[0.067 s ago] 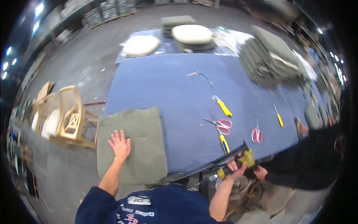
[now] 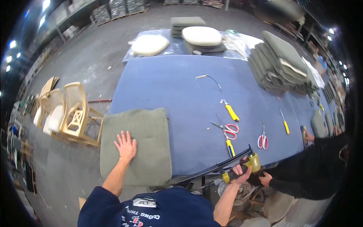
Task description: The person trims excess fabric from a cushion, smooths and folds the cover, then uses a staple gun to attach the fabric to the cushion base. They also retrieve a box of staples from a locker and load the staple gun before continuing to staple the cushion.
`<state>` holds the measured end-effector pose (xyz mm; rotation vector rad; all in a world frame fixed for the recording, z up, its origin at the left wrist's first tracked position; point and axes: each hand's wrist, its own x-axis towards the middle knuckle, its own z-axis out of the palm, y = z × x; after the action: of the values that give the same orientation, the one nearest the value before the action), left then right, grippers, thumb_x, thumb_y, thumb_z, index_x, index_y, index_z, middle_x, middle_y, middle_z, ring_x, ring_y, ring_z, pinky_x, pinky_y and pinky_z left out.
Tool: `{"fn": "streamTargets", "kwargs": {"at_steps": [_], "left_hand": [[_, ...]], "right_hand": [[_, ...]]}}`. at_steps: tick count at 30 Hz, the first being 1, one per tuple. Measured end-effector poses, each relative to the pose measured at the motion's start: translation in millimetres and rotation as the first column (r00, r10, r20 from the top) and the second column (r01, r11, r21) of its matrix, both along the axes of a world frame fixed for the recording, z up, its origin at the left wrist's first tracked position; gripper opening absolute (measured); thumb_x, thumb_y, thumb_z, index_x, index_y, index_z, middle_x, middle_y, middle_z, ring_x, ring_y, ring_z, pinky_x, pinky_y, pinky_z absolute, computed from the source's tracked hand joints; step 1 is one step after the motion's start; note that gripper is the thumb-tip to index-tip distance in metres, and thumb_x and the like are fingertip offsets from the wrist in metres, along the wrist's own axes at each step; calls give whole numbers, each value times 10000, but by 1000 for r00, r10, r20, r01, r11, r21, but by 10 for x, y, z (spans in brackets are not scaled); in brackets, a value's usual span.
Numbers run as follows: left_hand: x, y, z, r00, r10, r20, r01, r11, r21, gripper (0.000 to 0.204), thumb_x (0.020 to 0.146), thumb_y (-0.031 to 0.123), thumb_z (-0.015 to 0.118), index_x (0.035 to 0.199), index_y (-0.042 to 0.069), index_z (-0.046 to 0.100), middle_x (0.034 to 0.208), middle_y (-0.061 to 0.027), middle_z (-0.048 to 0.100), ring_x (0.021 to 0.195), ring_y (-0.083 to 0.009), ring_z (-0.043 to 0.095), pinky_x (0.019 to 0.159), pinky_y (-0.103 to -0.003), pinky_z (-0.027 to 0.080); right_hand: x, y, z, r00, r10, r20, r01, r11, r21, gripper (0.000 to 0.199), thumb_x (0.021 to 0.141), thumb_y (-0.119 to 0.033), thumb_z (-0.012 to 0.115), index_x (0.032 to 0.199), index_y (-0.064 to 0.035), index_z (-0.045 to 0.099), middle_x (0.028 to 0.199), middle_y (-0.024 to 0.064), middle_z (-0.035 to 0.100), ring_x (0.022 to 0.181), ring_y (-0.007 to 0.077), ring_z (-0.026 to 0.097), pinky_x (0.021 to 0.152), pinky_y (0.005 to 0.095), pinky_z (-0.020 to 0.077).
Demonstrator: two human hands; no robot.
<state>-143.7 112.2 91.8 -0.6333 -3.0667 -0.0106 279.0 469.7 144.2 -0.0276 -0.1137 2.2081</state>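
Observation:
My left hand (image 2: pixel 125 145) lies flat, fingers spread, on a grey-green seat cushion (image 2: pixel 140 132) that sits at the near left corner of the blue padded table (image 2: pixel 177 90). My right hand (image 2: pixel 242 173) is at the table's near edge, gripping a yellow and black power tool (image 2: pixel 252 162) with a hose. A second person's hand (image 2: pixel 265 178) touches the same tool from the right.
Red-handled scissors (image 2: pixel 228 129), a second pair (image 2: pixel 262 140) and yellow-handled tools (image 2: pixel 231 112) lie on the table. Stacked grey-green cushions (image 2: pixel 281 60) sit far right, pale cushions (image 2: pixel 202 36) at the far end. Wooden chair frames (image 2: pixel 73 111) stand left. A person in black (image 2: pixel 314 170) stands right.

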Motion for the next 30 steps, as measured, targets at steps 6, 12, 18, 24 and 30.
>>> {"fn": "streamTargets", "kwargs": {"at_steps": [6,12,18,24,30], "left_hand": [[-610,18,214,998,37,-45,-36,999,24,681,1070,451,440,1662,156,276,1739,-129,202,1593,-406,167,1231,-687,153],[-677,-58,158,999,44,28,-44,999,10,660,1096,475,346,1676,181,231,1750,-123,156,1598,-418,133,1236,-687,122],[-818,-52,81,1000,5,10,-5,1000,22,671,1103,525,309,1681,200,209,1758,-102,128,1603,-405,119,1226,-703,126],[-770,7,142,999,34,32,-34,999,-11,676,1094,480,356,1685,198,190,1758,-112,122,1604,-405,111,1234,-689,118],[-672,65,420,992,85,98,-88,996,31,713,1060,445,417,1672,136,222,1750,-151,131,1605,-410,100,1246,-674,83]], "right_hand": [[-1053,17,192,627,-89,774,-35,989,142,445,911,-57,702,1345,-45,604,1177,103,742,618,91,503,584,270,449],[-1713,-397,102,339,-71,938,-222,963,153,365,842,-2,701,1201,-29,642,964,27,692,630,112,623,556,285,519],[-1970,-619,-121,350,-74,934,-307,933,189,557,825,-12,667,1367,-30,542,931,46,676,626,128,629,547,301,520],[-2015,-590,-149,303,-83,949,-297,938,177,533,844,-54,673,1362,-41,554,885,47,680,625,135,636,548,304,527],[-1952,-507,-113,309,-31,950,-304,944,130,190,918,-57,674,1097,6,683,885,62,708,622,149,673,542,289,550]]}}
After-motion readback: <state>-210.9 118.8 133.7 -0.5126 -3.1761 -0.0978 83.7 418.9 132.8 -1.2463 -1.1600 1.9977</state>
